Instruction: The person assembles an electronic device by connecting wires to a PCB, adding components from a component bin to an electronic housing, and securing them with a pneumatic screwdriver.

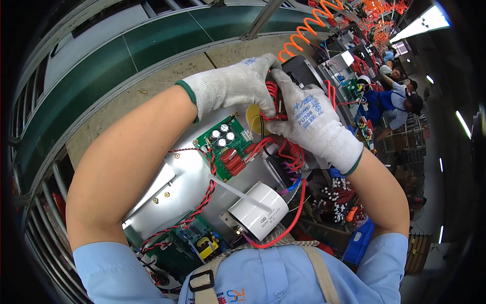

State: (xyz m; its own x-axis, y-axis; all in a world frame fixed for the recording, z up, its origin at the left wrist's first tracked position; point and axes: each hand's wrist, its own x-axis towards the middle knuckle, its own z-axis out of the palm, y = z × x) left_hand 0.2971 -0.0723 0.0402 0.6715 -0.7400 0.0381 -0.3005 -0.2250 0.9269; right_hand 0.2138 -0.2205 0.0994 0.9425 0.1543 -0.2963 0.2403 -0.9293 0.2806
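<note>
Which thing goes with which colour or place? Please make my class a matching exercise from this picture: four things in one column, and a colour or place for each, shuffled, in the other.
Column one
1. White cylinder
2. Circuit board nearest the picture's middle
3. Coiled hose near the top edge
4. Red coil

Column two
A. Orange
B. Between the left hand and the right hand
C. Close in front of the blue shirt
D. Green

Right pairs: 1-C, 2-D, 3-A, 4-B
</note>
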